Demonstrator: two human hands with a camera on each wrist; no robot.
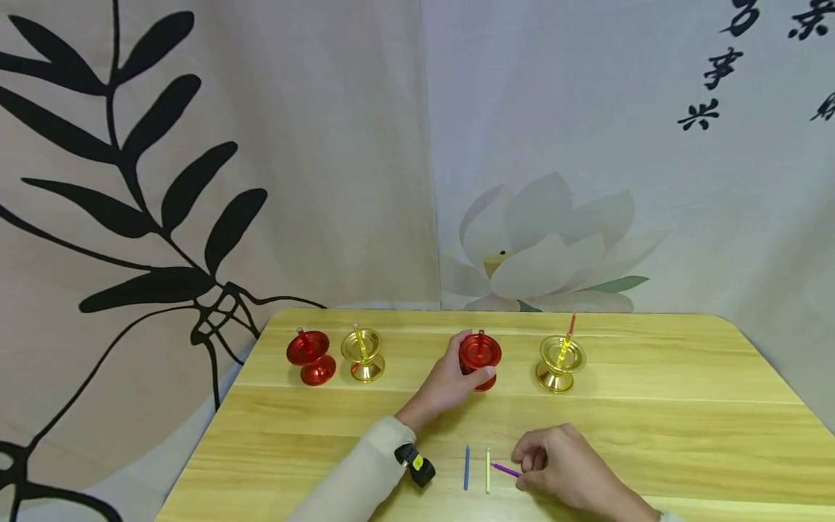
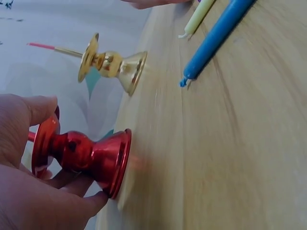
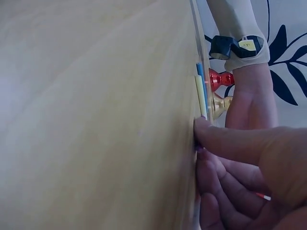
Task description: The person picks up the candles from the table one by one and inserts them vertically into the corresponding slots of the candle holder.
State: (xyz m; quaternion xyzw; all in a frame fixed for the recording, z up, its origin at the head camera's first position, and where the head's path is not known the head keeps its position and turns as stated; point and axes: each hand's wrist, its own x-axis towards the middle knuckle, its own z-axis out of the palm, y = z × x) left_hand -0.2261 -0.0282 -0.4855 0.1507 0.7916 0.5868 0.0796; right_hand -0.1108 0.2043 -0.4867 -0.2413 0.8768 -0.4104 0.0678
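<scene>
The left hand [image 1: 446, 384] reaches out over the worktop [image 1: 652, 420], thumb and fingers curled round a red candle holder [image 1: 480, 351]. The right hand [image 1: 564, 467] is nearer, its bent fingers pinching one end of the purple candle [image 1: 506, 470]. The right wrist view mostly hides that candle; the head view shows it jutting from the fingertips toward the pale yellow candle [image 1: 488, 471].

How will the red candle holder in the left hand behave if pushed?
The red candle holder may be slippery, as its surface looks smooth and glossy. Its wide top above a narrow waist suggests it might tip if pushed high, though the flared base should steady it.
</scene>
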